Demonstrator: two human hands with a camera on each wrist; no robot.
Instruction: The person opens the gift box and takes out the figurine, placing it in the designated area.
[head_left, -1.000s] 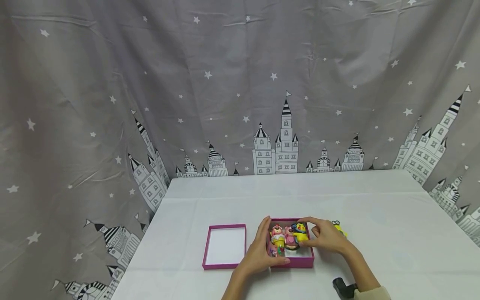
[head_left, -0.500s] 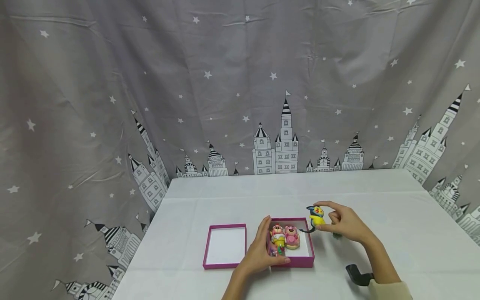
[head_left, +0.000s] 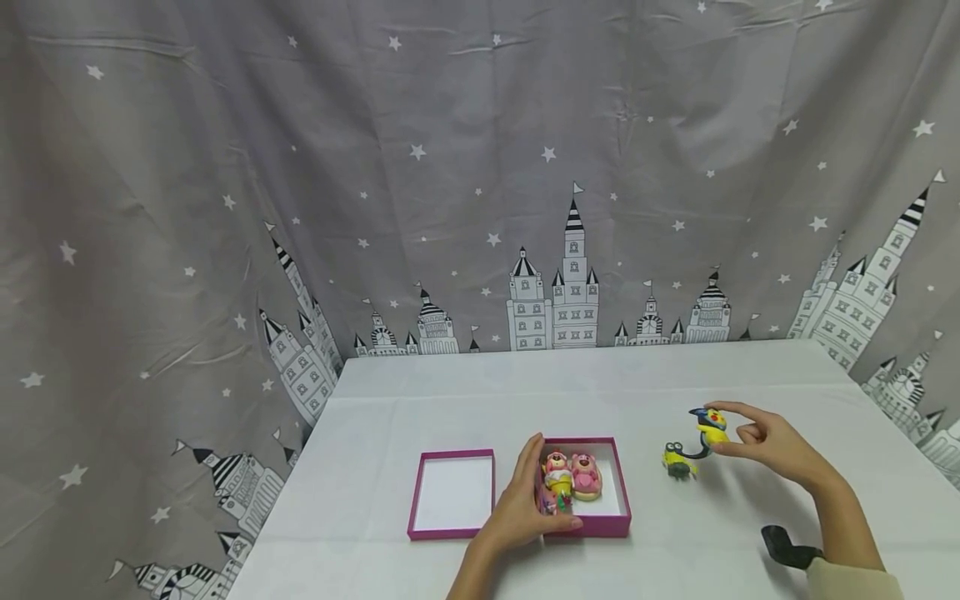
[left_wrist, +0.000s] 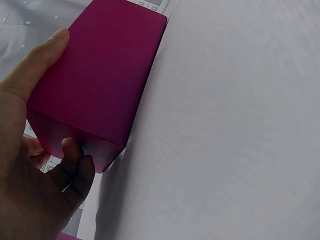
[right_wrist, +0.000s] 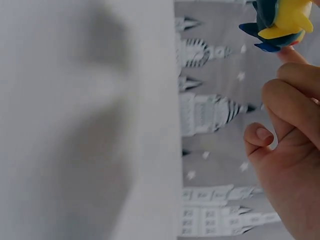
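My right hand (head_left: 776, 442) pinches a small yellow and dark-blue toy figurine (head_left: 714, 425) with a long thin tail, raised above the table. In the right wrist view, only part of this figurine (right_wrist: 285, 22) shows, at the top edge. Just left of it, a yellow-green toy figure (head_left: 678, 462) with big eyes lies on the table. My left hand (head_left: 517, 504) grips a magenta box (head_left: 596, 526) at its left side, thumb along the front wall. Inside are a pink bear figurine (head_left: 585, 477) and a pink-and-yellow figurine (head_left: 557, 477), with a smaller colourful piece (head_left: 551, 502) partly hidden by my fingers.
A shallow magenta-rimmed lid (head_left: 412, 508) with a white inside lies left of the box. The white-covered table (head_left: 450, 392) meets a grey curtain (head_left: 480, 167) printed with castles and stars. A black object (head_left: 787, 550) sits by my right wrist.
My right hand has lifted the yellow and blue figurine out of the box and carried it right, above the table. The yellow-green figure is uncovered again. My left hand stays on the box.
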